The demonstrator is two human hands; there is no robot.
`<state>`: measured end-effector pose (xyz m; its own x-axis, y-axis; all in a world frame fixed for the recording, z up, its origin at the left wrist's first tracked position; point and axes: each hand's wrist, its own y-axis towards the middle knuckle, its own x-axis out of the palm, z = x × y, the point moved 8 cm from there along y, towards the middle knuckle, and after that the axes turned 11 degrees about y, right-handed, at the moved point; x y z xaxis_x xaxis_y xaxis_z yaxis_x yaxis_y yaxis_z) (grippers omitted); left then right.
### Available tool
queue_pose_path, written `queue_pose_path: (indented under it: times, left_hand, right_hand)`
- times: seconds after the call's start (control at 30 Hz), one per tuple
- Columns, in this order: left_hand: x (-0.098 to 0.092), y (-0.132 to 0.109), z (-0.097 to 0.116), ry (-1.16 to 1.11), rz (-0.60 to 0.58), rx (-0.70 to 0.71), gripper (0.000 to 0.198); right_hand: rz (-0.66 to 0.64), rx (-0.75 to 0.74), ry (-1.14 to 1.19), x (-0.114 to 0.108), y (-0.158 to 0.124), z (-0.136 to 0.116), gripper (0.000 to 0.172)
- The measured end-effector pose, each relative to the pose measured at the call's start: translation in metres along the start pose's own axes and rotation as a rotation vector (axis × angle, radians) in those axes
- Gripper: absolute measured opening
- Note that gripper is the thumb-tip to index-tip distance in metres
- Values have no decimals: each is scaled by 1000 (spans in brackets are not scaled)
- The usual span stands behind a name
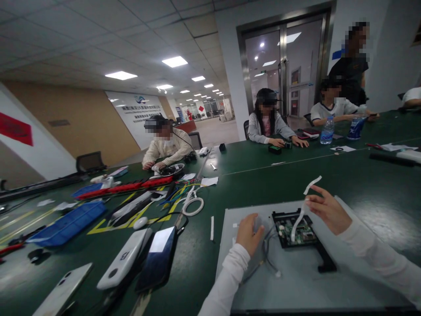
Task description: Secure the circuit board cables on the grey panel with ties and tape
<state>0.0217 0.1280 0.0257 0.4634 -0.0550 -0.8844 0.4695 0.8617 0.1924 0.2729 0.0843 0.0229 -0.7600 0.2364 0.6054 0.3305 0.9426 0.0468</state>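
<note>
My right hand (327, 210) pinches a thin white strip (298, 219), whose lower end hangs over a green circuit board (304, 230) in a black frame (324, 259). The strip's other end sticks up above my fingers. Left of the board, my left hand (250, 233) hovers over a grey panel (263, 287) with its fingers apart and nothing in them. Grey cables (269, 250) with a small white connector lie on the panel between my left hand and the board.
Another white strip (212, 228) lies left of the panel. Further left are a phone (158, 259), a white device (125, 259), a blue tray (67, 224) and a coiled white cable (193, 206). Several people are across the green table (250, 188), near bottles (327, 131).
</note>
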Motion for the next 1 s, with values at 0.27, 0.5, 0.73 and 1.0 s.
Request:
queue_pose_path:
  times: [0.27, 0.5, 0.73, 1.0]
  left_hand:
    - [22, -3, -18, 488, -144, 83, 49]
    - [5, 9, -35, 177, 48, -33, 34]
    - [-47, -9, -38, 90, 264, 34, 39]
    - [-26, -17, -12, 473, -45, 238, 29]
  right_hand:
    - [-16, 314, 196, -12, 3, 9, 41]
    - [-431, 776, 398, 102, -50, 60, 38]
    - [-421, 858, 313, 137, -36, 123, 45]
    - [-395, 882, 240, 144, -28, 140, 42]
